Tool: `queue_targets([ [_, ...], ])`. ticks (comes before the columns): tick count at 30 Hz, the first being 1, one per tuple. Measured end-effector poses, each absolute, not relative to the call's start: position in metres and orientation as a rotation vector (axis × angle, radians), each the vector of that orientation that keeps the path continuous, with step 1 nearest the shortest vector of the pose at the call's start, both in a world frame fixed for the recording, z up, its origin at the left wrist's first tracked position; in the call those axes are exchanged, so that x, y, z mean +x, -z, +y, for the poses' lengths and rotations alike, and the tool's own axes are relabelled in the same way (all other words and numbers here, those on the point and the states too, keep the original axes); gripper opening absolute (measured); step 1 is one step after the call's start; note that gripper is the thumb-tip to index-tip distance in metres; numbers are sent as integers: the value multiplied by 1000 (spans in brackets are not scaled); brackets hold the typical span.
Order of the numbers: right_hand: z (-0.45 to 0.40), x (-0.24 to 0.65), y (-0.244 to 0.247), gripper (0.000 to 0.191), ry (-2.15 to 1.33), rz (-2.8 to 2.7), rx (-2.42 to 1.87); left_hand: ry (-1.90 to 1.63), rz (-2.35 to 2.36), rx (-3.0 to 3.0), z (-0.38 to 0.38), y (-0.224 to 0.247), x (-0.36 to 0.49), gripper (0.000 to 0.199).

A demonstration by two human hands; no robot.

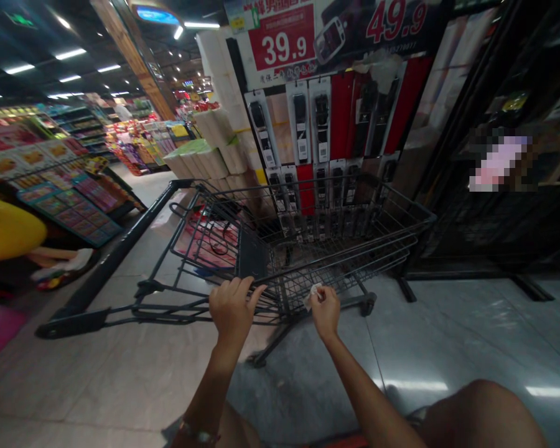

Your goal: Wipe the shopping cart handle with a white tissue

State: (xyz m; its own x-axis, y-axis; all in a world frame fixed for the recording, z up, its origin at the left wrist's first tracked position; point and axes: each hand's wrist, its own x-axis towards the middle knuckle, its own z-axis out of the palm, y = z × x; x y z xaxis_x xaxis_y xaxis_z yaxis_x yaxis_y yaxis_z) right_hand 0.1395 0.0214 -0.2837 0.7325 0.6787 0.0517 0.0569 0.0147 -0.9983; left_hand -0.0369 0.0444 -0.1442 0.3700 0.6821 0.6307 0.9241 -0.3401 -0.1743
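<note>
A dark metal shopping cart (pixel 350 250) stands sideways in front of me, its handle at the left. My left hand (pixel 232 306) is closed over the cart's near side rail, thumb pointing to the right. Beside the near wire wall, my right hand (pixel 325 311) pinches a crumpled white tissue (pixel 314 292) between thumb and fingers. The tissue is at the wires; whether it presses on them I cannot tell. Through the wires near the child-seat flap (pixel 252 254) a pink and red package (pixel 217 239) shows.
Behind the cart is a rack of packaged belts (pixel 300 121) under a price sign (pixel 282 46). Stacked paper rolls (pixel 214 143) stand left of it. Shelves of goods (pixel 70 186) and a yellow rounded object (pixel 9 229) are at the left. Grey tiles (pixel 429 336) cover the floor.
</note>
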Motion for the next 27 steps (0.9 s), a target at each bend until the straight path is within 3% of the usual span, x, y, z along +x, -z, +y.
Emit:
queue_targets([
  [5, 18, 142, 291, 25, -606, -491, -1451, 613, -1410, -2112, 39, 144, -29, 31],
  [11, 11, 143, 296, 27, -670, -436, -1401, 615, -1439, -2121, 28, 143, -21, 30],
  [16, 0, 141, 296, 35, -531, -530, -1479, 632, -1446, -2109, 15, 141, -11, 29],
  [21, -5, 138, 294, 30, -469, -604, -1506, 633, -1493, -2114, 1, 141, 1, 28],
  [27, -10, 144, 277, 33, -654, -413, -1466, 632, -1505, -2087, -13, 143, 14, 26],
])
